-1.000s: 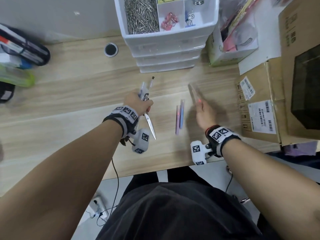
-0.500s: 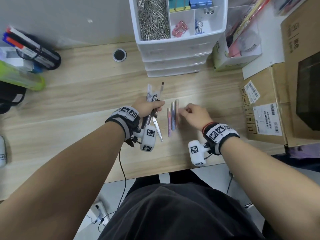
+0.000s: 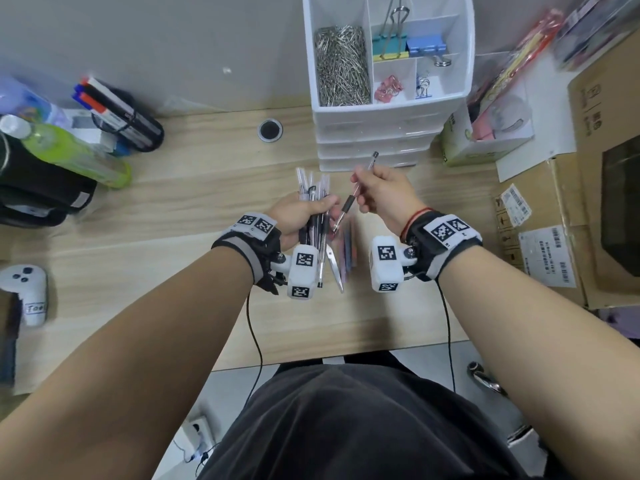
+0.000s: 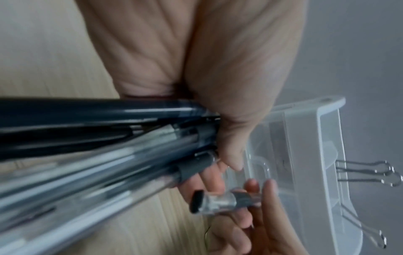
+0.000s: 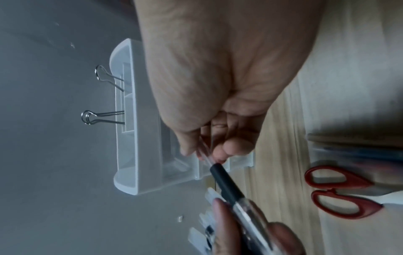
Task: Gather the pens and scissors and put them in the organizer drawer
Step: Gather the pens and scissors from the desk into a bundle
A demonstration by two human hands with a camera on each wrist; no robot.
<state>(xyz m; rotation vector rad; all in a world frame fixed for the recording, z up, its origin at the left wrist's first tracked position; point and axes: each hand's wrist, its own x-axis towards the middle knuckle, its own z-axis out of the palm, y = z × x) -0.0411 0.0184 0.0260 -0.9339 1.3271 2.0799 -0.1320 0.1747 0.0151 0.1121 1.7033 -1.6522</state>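
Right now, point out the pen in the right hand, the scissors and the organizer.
pen [image 3: 349,203], head view, on its black grip section.
scissors [image 5: 335,179], right wrist view, on a red handle loop.
organizer [image 3: 377,126], head view, on its top drawer front.

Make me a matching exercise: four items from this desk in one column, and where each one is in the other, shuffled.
Items:
1. bundle of pens
2. single pen
3. paper clips
4. coloured pens

Places:
A. lying on the desk
B. in the top tray of the organizer
C. pinched by the right hand
D. gripped in the left hand

Pairs: 1-D, 2-C, 3-B, 4-A
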